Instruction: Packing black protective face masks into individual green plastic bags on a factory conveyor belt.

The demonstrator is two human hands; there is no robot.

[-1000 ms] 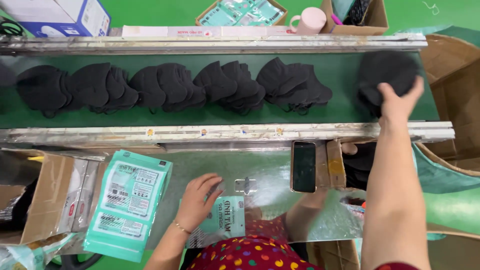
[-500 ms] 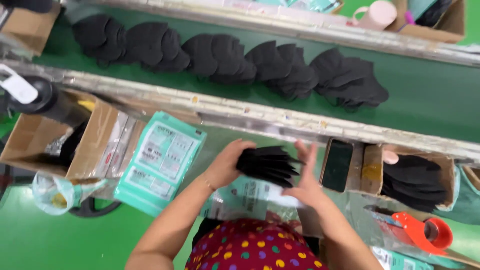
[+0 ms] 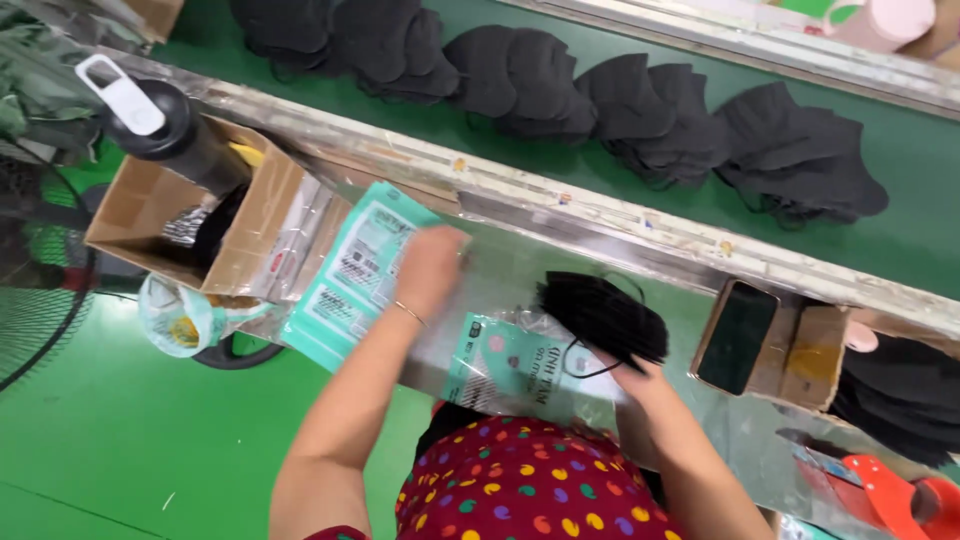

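I am taking the shiny metal work shelf (image 3: 500, 270) in front of me as my landmark. Off its left end an open cardboard box (image 3: 190, 215) is sitting with a dark bottle (image 3: 165, 135) standing at its far corner, and below that the green floor (image 3: 110, 440) is lying open. On the shelf's left part a stack of teal printed pouches (image 3: 350, 275) is overhanging the near edge, and my left hand (image 3: 430, 265) is resting flat on top of that stack, fingers together and extended, pinching nothing. Just right of it, on the middle of the shelf, a clear pouch with a teal label (image 3: 500, 365) is lying with its near edge hanging over toward my lap. My right hand (image 3: 640, 385) is closing around the lower end of a stack of black masks (image 3: 600, 315), which is sitting on the shelf just above that pouch; between my two hands a bare strip of shelf is staying free. Farther right on the shelf a dark phone (image 3: 735, 335) is leaning in a small cardboard tray (image 3: 810, 355). Beyond the shelf's far rail, the green conveyor belt (image 3: 900, 150) is carrying a row of black mask bundles (image 3: 640, 110), with open belt to their right.
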